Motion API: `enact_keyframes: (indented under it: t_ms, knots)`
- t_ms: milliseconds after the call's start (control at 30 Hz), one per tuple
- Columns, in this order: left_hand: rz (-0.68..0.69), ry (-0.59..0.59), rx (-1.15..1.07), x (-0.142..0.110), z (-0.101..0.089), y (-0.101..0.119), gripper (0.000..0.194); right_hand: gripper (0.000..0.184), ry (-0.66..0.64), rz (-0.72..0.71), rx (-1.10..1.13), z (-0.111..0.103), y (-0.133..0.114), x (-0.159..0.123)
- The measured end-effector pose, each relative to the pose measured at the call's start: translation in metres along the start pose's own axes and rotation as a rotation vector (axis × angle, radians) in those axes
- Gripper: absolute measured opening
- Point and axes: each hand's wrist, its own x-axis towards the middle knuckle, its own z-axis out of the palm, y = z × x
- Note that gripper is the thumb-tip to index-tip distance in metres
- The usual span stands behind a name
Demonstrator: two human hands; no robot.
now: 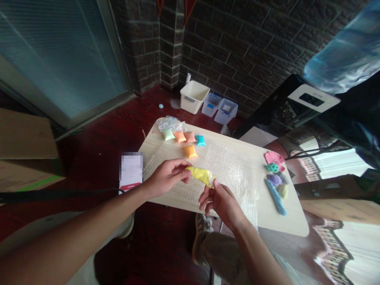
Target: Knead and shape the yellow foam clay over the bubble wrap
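Observation:
A small yellow packet of soft clay (201, 174) is stretched between my two hands above the table. My left hand (170, 174) pinches its left end between thumb and fingers. At the right end, which looks clear and crumpled, my right hand (218, 198) grips the wrapper with the thumb on top. Just beyond lies an orange packet (190, 151). Behind it, a row holds a pale green packet (168, 135), a light orange packet (179, 137), a salmon packet (190, 137) and a teal packet (200, 140).
Bubble wrap (230, 168) covers much of the pale table (292, 215). On its right side lie shaped clay pieces: pink (274, 159), green (272, 168), purple (273, 180) and a blue roll (275, 197). Crumpled clear plastic (170, 123) is at the far left corner. Bins (194, 97) stand by the wall.

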Motion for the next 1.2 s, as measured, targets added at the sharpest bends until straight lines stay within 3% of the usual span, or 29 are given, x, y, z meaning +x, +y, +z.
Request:
enact_keyframes:
  t_ms: [200,467,633,800,1200]
  knots:
    - [0.011,-0.011,0.043,-0.001,-0.002,-0.003,0.033,0.039,0.028,-0.067,0.003,0.0,-0.004,0.0]
    - [-0.025,-0.046,-0.03,0.001,-0.004,-0.002,0.034,0.036,-0.101,-0.091,-0.023,-0.001,-0.005,-0.003]
    - [-0.018,-0.042,-0.049,0.0,-0.001,-0.004,0.036,0.026,-0.015,-0.116,0.024,0.0,-0.002,-0.001]
    - [-0.012,-0.064,-0.052,-0.004,0.004,-0.006,0.037,0.032,0.048,-0.118,0.092,-0.003,0.002,0.003]
    - [-0.032,-0.072,-0.018,-0.004,0.003,-0.006,0.035,0.038,-0.035,-0.255,-0.227,-0.013,-0.001,0.002]
